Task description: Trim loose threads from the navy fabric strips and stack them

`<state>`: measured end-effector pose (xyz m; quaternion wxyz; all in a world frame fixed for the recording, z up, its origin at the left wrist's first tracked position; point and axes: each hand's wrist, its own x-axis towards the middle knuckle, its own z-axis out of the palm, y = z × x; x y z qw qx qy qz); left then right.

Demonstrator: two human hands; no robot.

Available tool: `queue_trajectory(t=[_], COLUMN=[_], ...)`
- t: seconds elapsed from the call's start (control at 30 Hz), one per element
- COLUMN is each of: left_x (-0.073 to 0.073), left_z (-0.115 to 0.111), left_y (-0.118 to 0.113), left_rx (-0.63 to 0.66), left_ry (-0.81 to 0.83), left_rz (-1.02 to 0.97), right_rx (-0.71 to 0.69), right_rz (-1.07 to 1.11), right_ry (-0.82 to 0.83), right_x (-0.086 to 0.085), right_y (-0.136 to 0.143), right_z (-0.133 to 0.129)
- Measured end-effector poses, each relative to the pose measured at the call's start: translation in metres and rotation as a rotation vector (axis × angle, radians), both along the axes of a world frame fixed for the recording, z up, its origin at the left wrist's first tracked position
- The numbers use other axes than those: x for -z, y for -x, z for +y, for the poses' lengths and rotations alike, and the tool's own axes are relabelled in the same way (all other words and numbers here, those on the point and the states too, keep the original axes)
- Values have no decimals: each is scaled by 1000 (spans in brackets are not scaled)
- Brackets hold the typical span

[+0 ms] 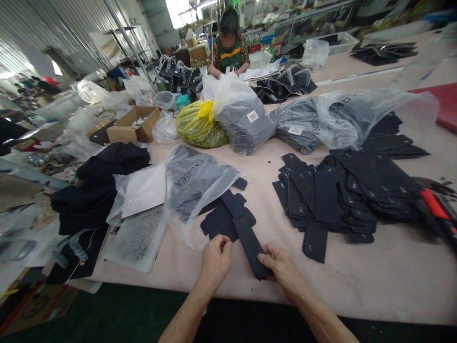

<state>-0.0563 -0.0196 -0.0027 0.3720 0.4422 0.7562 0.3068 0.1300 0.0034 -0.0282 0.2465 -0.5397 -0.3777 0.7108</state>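
My right hand [280, 267] grips the near end of a long dark strip [250, 247], thumb on top. The strip's far end rests over other dark pieces [219, 219] on the pink table. Left of the strip, my left hand [217, 257] is closed with its fingertips pinched together; whatever is between them is too small to make out. A clear printed plastic bag [193, 176] partly covers the dark pieces beyond my hands. To the right lies a large heap of similar dark pieces [326, 190].
A translucent sheet [137, 238] and black cloth [96, 181] lie left. Filled bags, one yellow [200, 126] and one clear [246, 119], stand farther back near an open carton [132, 125]. A red-handled tool [433, 202] is at right. Another person works across the table.
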Motion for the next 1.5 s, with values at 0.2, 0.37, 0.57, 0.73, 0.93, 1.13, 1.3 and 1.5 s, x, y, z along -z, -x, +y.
queue_trajectory(t=[0.2, 0.37, 0.57, 0.73, 0.93, 1.13, 1.3, 1.5], left_x=[-5, 1, -8, -5, -7, -40, -48, -54], left_z=[20, 20, 14, 14, 9, -6, -12, -14], left_y=[-7, -28, -34, -34, -33, -35, -38, -41], left_rx=[-64, -302, -433, -413, -268, 415, 475, 458], left_ry=[95, 102, 24, 65, -214, -508, -405, -393], left_rz=[-277, -714, -830, -788, 3, 331, 245, 107], right_rx=[-97, -3, -19, 54, 134, 171, 196, 187], right_rz=[168, 291, 381, 457, 456, 428, 461, 422], right_ry=[103, 62, 8, -7, -11, -49, -33, -90], right_x=[-3, -6, -18, -16, -12, -11, -10, -7], right_y=[-10, -7, -19, -16, -11, -10, -9, -7], right_z=[-4, -12, -16, -21, -26, -23, -22, -21])
